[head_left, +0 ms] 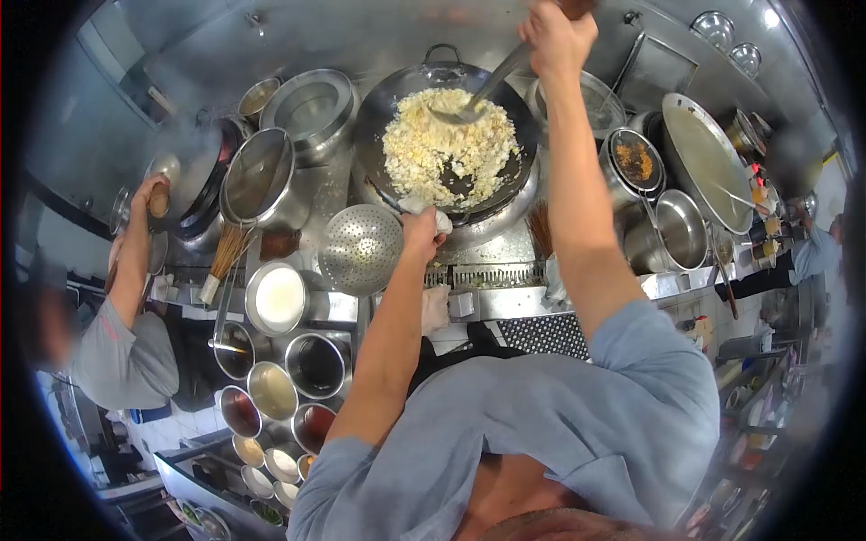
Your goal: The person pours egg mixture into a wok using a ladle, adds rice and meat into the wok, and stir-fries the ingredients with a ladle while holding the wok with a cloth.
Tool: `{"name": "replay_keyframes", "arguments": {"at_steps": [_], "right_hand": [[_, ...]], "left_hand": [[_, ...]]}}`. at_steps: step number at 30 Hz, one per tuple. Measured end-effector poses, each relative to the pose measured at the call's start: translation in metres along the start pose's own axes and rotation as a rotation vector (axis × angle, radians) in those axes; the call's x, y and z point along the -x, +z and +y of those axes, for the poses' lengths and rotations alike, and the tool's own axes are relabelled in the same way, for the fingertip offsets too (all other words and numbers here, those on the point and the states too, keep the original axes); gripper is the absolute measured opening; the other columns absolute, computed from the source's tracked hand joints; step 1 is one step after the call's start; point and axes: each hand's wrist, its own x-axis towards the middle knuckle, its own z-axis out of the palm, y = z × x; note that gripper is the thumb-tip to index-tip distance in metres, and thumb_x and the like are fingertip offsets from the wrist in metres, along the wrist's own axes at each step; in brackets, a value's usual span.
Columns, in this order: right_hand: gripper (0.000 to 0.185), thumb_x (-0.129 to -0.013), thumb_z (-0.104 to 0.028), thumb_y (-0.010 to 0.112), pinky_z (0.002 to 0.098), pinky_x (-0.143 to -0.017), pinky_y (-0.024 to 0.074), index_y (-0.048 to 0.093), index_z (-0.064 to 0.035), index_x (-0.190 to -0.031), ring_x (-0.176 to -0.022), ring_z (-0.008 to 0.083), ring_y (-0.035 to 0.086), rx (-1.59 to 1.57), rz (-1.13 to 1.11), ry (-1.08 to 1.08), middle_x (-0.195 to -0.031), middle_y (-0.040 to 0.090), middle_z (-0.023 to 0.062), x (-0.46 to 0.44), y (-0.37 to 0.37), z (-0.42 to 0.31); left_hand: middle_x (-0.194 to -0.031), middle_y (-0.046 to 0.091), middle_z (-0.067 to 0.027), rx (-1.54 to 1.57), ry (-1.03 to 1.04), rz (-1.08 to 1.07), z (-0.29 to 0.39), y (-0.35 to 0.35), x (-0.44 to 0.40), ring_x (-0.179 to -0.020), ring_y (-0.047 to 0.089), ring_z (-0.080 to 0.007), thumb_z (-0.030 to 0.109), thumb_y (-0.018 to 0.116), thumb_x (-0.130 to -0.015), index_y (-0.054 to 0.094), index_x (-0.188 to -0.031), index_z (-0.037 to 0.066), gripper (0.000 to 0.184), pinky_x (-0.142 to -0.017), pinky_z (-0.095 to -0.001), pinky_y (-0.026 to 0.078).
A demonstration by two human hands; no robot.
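Observation:
My right hand (561, 41) is closed around the wooden handle of a long metal ladle (501, 77). The ladle's head dips into pale yellow egg fried rice (451, 149) and is partly hidden by it. This rice lies spread in a large dark wok (374, 135) on the burner. At the wok's near rim, my left hand (422, 233) is closed on a folded white cloth (431, 213), which covers the part of the rim it grips. A round perforated strainer (361, 251) sits just left of that hand.
Left of me stand pots of liquids and sauces, including a white one (277, 299), and a bamboo brush (230, 251). To the right are a fine strainer (634, 162), a steel pot (681, 225) and a large oval pan (708, 162). A co-worker's hand (152, 191) works at another wok.

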Motion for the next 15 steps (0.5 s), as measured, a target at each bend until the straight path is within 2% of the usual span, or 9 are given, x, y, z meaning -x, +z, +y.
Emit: {"name": "replay_keyframes", "arguments": {"at_steps": [2, 4, 5, 7, 9, 10, 11, 13, 15], "right_hand": [[0.005, -0.075, 0.002, 0.055, 0.0294, -0.041, 0.0412, 0.056, 0.0003, -0.08, -0.045, 0.0152, 0.051, 0.19, 0.135, -0.074, -0.06, 0.054, 0.0061, 0.032, -0.015, 0.026], [0.006, -0.078, 0.001, 0.053, 0.0313, -0.042, 0.0405, 0.055, -0.0012, -0.084, -0.042, 0.0147, 0.044, 0.205, 0.07, 0.143, -0.058, 0.049, 0.0044, 0.054, -0.046, 0.078], [0.007, -0.078, 0.001, 0.055, 0.0299, -0.041, 0.0393, 0.057, -0.0024, -0.084, -0.043, 0.0128, 0.043, 0.23, 0.135, 0.281, -0.059, 0.049, 0.0029, 0.042, -0.042, 0.056], [0.006, -0.078, 0.0, 0.056, 0.0285, -0.041, 0.038, 0.057, -0.003, -0.083, -0.043, 0.0116, 0.042, 0.237, 0.203, 0.271, -0.059, 0.048, 0.0018, 0.034, -0.041, 0.012], [0.004, -0.077, -0.001, 0.058, 0.0249, -0.039, 0.0343, 0.057, -0.0045, -0.08, -0.044, 0.009, 0.039, 0.304, 0.29, 0.145, -0.06, 0.047, -0.0012, 0.027, -0.043, -0.032], [0.003, -0.077, -0.002, 0.058, 0.0256, -0.04, 0.0387, 0.057, -0.0037, -0.079, -0.046, 0.0102, 0.047, 0.309, 0.274, 0.075, -0.062, 0.051, 0.0014, 0.041, -0.061, -0.044], [0.003, -0.078, -0.001, 0.057, 0.0253, -0.04, 0.0393, 0.056, -0.0036, -0.08, -0.047, 0.0103, 0.048, 0.317, 0.38, 0.055, -0.063, 0.052, 0.0023, 0.053, -0.08, -0.027], [0.003, -0.081, -0.001, 0.054, 0.0283, -0.039, 0.0408, 0.054, -0.003, -0.083, -0.047, 0.0133, 0.049, 0.189, 0.5, 0.105, -0.062, 0.051, 0.0044, 0.09, -0.085, 0.011], [0.006, -0.08, 0.0, 0.055, 0.0286, -0.04, 0.0403, 0.055, -0.0046, -0.084, -0.046, 0.0134, 0.048, 0.0, 0.462, 0.255, -0.063, 0.051, 0.0038, 0.1, -0.069, 0.021]], "left_hand": [[-0.091, 0.057, -0.0112, 0.015, 0.015, -0.04, -0.002, -0.001, -0.001, -0.071, 0.058, -0.0213, 0.017, 0.058, -0.083, 0.039, -0.116, 0.009, 0.038, -0.043, -0.0324, 0.042], [-0.089, 0.057, -0.0069, 0.018, -0.055, -0.129, -0.003, -0.006, -0.008, -0.073, 0.057, -0.0208, 0.021, 0.057, -0.087, 0.05, -0.105, 0.014, 0.021, -0.049, -0.0322, 0.044], [-0.089, 0.058, -0.0076, 0.056, -0.014, -0.095, -0.007, -0.005, -0.009, -0.072, 0.057, -0.0213, 0.022, 0.056, -0.088, 0.052, -0.101, 0.012, 0.017, -0.05, -0.0324, 0.045], [-0.089, 0.058, -0.0086, 0.075, -0.095, -0.091, -0.01, -0.012, -0.007, -0.072, 0.058, -0.0217, 0.021, 0.056, -0.088, 0.053, -0.101, 0.009, 0.018, -0.048, -0.0325, 0.045], [-0.088, 0.059, -0.0097, 0.127, -0.141, -0.09, 0.0, -0.007, -0.014, -0.072, 0.058, -0.0221, 0.019, 0.056, -0.087, 0.053, -0.101, 0.006, 0.019, -0.046, -0.0327, 0.045], [-0.088, 0.059, -0.0099, 0.11, -0.149, -0.118, -0.001, -0.008, -0.015, -0.073, 0.058, -0.0223, 0.02, 0.055, -0.088, 0.053, -0.102, 0.005, 0.021, -0.048, -0.033, 0.045], [-0.088, 0.059, -0.0101, 0.096, -0.155, -0.149, -0.001, -0.006, -0.018, -0.074, 0.058, -0.0225, 0.021, 0.054, -0.09, 0.052, -0.104, 0.005, 0.022, -0.049, -0.0332, 0.045], [-0.088, 0.059, -0.0104, 0.059, -0.167, -0.161, -0.008, -0.011, -0.022, -0.074, 0.058, -0.0227, 0.022, 0.053, -0.09, 0.052, -0.104, 0.005, 0.022, -0.049, -0.0332, 0.045], [-0.089, 0.058, -0.0097, 0.052, -0.153, -0.238, -0.006, -0.008, -0.033, -0.073, 0.058, -0.0218, 0.02, 0.052, -0.09, 0.051, -0.106, 0.008, 0.02, -0.05, -0.0323, 0.045]]}}
